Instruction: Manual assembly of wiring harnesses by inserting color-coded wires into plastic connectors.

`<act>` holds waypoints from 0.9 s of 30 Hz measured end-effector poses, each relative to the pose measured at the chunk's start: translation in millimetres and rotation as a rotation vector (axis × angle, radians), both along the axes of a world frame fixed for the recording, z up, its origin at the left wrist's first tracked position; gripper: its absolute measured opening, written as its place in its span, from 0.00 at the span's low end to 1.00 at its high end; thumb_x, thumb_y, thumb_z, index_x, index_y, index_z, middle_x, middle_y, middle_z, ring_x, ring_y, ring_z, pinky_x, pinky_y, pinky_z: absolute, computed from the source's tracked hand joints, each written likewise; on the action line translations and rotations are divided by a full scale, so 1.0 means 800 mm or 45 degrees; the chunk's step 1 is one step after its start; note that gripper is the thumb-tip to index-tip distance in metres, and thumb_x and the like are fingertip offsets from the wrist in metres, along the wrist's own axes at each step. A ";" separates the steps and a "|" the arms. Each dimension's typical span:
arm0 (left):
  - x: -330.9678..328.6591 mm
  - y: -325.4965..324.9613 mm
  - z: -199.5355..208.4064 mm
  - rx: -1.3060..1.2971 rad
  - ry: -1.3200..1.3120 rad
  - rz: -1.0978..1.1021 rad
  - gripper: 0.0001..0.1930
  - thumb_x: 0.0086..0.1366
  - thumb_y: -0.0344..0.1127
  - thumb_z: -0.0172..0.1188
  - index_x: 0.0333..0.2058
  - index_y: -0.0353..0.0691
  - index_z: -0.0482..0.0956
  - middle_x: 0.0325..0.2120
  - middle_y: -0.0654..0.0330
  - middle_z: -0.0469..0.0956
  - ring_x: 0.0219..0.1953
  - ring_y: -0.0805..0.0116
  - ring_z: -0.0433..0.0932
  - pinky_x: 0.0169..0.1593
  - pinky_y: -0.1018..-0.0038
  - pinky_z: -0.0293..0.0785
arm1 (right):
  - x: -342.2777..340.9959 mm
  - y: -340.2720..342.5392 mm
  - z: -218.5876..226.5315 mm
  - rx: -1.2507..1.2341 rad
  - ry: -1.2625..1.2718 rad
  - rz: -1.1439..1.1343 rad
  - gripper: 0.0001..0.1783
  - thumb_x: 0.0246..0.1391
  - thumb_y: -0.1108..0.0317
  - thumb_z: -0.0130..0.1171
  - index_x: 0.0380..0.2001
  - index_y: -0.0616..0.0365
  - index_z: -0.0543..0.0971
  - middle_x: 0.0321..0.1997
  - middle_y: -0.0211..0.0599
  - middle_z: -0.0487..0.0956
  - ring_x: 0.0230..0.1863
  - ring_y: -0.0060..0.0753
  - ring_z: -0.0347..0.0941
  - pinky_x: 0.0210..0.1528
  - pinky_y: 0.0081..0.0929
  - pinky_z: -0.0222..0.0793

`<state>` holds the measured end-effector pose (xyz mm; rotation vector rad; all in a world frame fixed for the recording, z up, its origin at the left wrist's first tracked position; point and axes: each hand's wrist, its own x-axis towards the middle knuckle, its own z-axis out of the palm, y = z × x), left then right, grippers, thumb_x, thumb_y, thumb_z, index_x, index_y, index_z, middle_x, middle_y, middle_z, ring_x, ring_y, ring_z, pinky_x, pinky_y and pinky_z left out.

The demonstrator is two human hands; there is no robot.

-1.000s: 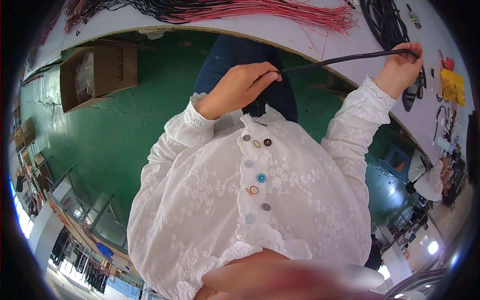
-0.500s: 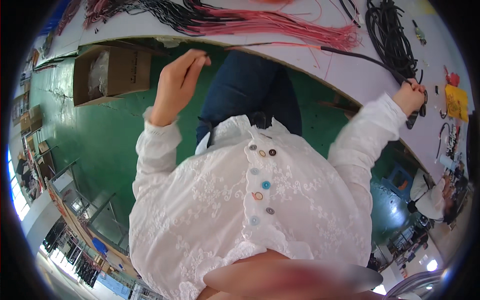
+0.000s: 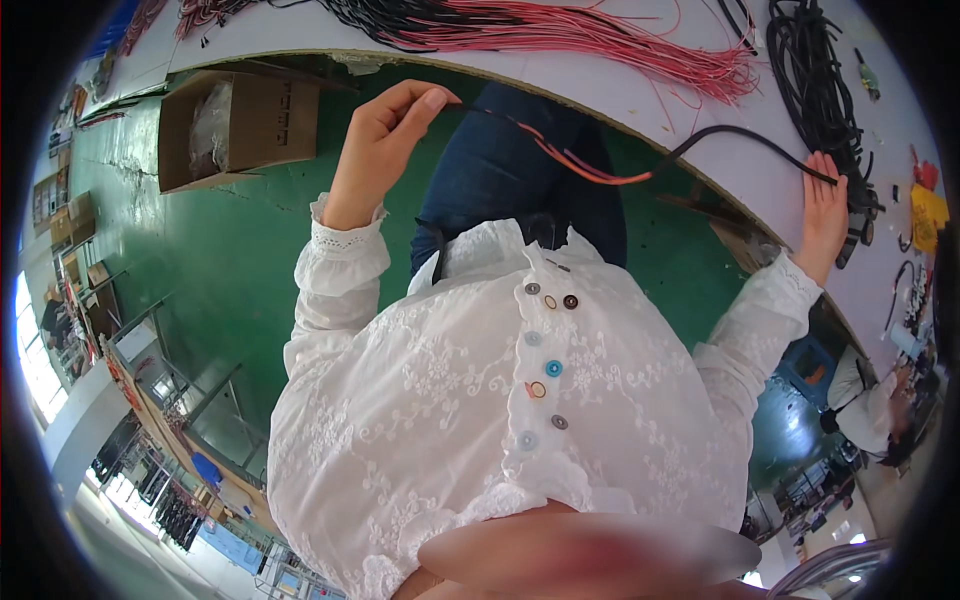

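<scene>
Your left hand (image 3: 390,130) pinching cable (image 3: 640,178) by thin end, your right hand (image 3: 824,215) on thick black end, can't tell if clasped, cable sagging between, 1 o'clock, long axis roughly 9-to-3, thin end toward 9

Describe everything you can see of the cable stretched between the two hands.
The cable looks thin and flexible. Its right part is a smooth black sleeve, rubbery or plastic by its look, arching over the table. From the sleeve orange-red and dark wires emerge, sagging past the table edge, then rising to a black stretch. The left hand pinches that end; the right hand touches the sleeve. Whether it ends there is unclear.
</scene>
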<state>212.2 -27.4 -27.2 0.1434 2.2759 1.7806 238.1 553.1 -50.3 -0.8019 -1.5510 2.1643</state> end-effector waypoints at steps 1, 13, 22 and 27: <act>0.000 0.000 0.003 0.037 -0.021 0.016 0.12 0.76 0.37 0.57 0.44 0.35 0.84 0.27 0.74 0.74 0.26 0.87 0.58 0.31 0.84 0.55 | 0.012 0.010 -0.001 0.137 -0.130 0.017 0.29 0.76 0.52 0.45 0.59 0.72 0.73 0.59 0.50 0.78 0.63 0.45 0.73 0.72 0.37 0.67; -0.066 -0.002 0.166 -0.522 1.081 -0.055 0.08 0.65 0.27 0.69 0.42 0.36 0.85 0.29 0.65 0.82 0.30 0.76 0.78 0.37 0.79 0.72 | 0.050 0.023 -0.005 0.022 0.319 -0.076 0.26 0.72 0.53 0.53 0.55 0.69 0.77 0.56 0.47 0.80 0.52 0.31 0.79 0.57 0.21 0.78; -0.224 0.007 0.168 -0.802 1.818 -0.515 0.06 0.63 0.32 0.69 0.38 0.40 0.83 0.40 0.60 0.84 0.45 0.56 0.80 0.49 0.60 0.72 | 0.098 -0.026 -0.013 -0.085 0.188 -0.025 0.28 0.74 0.51 0.49 0.60 0.67 0.75 0.59 0.47 0.80 0.58 0.35 0.80 0.57 0.21 0.78; -0.212 0.013 0.081 -0.827 1.546 -0.397 0.08 0.66 0.32 0.65 0.43 0.42 0.84 0.46 0.59 0.84 0.52 0.56 0.80 0.57 0.59 0.72 | 0.151 -0.096 0.047 0.190 -0.610 -0.080 0.29 0.68 0.51 0.60 0.63 0.61 0.75 0.41 0.33 0.84 0.30 0.11 0.69 0.31 0.10 0.62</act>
